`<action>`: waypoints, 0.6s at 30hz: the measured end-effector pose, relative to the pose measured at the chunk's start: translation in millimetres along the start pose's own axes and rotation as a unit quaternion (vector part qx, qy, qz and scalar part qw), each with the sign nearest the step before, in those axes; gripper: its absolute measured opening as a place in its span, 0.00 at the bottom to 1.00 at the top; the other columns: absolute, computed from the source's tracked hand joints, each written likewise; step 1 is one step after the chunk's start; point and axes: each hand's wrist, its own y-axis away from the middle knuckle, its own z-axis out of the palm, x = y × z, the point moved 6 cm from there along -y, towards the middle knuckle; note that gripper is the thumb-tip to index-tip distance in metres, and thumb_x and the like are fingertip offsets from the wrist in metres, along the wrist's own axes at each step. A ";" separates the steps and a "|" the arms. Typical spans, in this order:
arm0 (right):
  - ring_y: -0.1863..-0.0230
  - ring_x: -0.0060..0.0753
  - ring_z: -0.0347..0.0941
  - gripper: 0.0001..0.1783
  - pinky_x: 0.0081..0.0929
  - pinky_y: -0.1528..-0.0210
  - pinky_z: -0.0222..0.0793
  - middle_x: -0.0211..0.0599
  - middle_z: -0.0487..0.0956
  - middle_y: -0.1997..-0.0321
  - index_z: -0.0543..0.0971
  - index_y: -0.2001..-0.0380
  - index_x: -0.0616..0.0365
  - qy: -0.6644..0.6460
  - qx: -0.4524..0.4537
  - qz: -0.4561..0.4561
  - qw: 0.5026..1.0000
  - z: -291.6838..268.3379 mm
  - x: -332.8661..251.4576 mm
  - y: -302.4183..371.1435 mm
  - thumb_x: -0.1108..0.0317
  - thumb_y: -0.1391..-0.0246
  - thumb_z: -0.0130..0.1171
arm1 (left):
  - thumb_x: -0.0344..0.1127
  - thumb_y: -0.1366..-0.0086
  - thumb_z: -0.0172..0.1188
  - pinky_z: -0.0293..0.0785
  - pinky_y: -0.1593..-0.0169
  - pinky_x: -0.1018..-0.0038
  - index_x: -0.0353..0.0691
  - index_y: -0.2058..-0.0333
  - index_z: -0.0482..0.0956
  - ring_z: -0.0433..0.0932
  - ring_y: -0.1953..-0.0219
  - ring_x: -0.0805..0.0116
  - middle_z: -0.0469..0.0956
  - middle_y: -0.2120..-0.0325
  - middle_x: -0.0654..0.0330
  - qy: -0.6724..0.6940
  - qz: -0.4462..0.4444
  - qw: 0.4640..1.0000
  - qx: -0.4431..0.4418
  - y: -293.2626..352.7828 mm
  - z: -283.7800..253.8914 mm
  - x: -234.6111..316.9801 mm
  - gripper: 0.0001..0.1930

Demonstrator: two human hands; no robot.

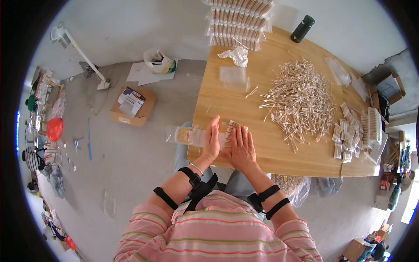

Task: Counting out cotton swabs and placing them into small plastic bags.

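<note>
At the table's near left part, my right hand (242,146) lies flat, palm down, over a row of cotton swabs (230,129). Its fingers are straight and hide part of the row. My left hand (211,140) stands on its edge just left of the swabs, fingers stretched out and nothing visible in it. Beside that hand, a clear plastic bag of packed swabs (182,135) reaches past the table's left edge. A large loose heap of cotton swabs (303,100) covers the table to the right. Two stray swabs (252,91) lie left of the heap.
Stacked bagged swabs (238,26) stand at the table's far end, with a dark bottle (302,29) to their right. Flat clear bags (232,75) lie nearer. Small filled packs (349,131) pile up at the right. An open cardboard box (144,109) sits on the floor left.
</note>
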 end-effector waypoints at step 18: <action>0.25 0.50 0.35 0.46 0.50 0.27 0.29 0.48 0.47 0.27 0.53 0.33 0.61 -0.035 -0.033 0.000 0.999 -1.7 -2.6 4.9 0.47 0.47 0.57 | 0.53 0.27 0.39 0.52 0.33 0.67 0.30 0.38 0.59 0.58 0.35 0.61 0.61 0.38 0.49 -0.022 0.007 1.000 -0.002 7.9 -3.6 1.3 0.32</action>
